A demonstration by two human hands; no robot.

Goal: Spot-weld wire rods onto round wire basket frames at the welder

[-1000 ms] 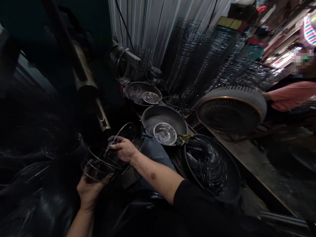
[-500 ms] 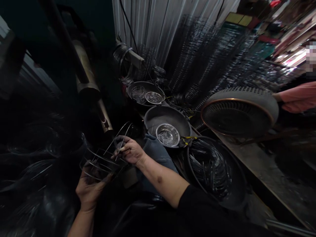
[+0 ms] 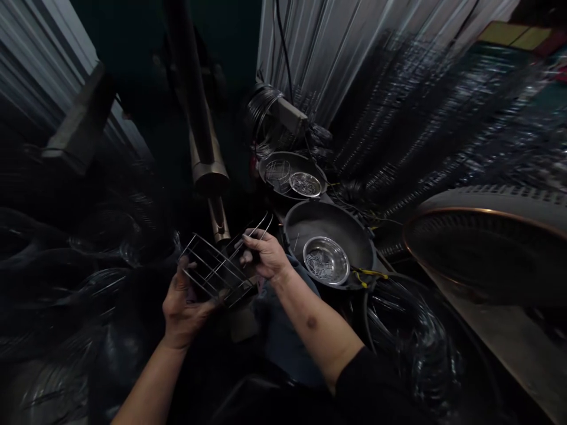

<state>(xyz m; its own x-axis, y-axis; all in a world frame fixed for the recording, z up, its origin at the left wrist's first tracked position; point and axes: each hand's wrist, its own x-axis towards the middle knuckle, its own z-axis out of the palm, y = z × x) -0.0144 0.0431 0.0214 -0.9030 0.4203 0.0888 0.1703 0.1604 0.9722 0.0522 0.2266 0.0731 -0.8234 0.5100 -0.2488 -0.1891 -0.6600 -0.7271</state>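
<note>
My left hand [image 3: 182, 310] grips a small wire frame [image 3: 215, 273] made of several parallel metal rods, held up in front of me. My right hand [image 3: 264, 255] is closed in a pinch on a curved metal wire [image 3: 256, 231] that bends up and away from the frame's right end. Both hands meet at the frame, just left of a dark pan [image 3: 330, 231] holding a shiny steel bowl [image 3: 326, 260] of small metal pieces.
A second dark pan [image 3: 290, 171] with a steel bowl and a wire basket sits farther back. A brass-coloured machine shaft [image 3: 208, 171] hangs above the hands. A large round fan guard [image 3: 487, 230] lies at right. Wire bundles [image 3: 411, 336] fill a tub at lower right.
The camera has swung left and closer. The frame in my left hand has turned so its rods face me, and my right hand has brought the curved wire in against it.
</note>
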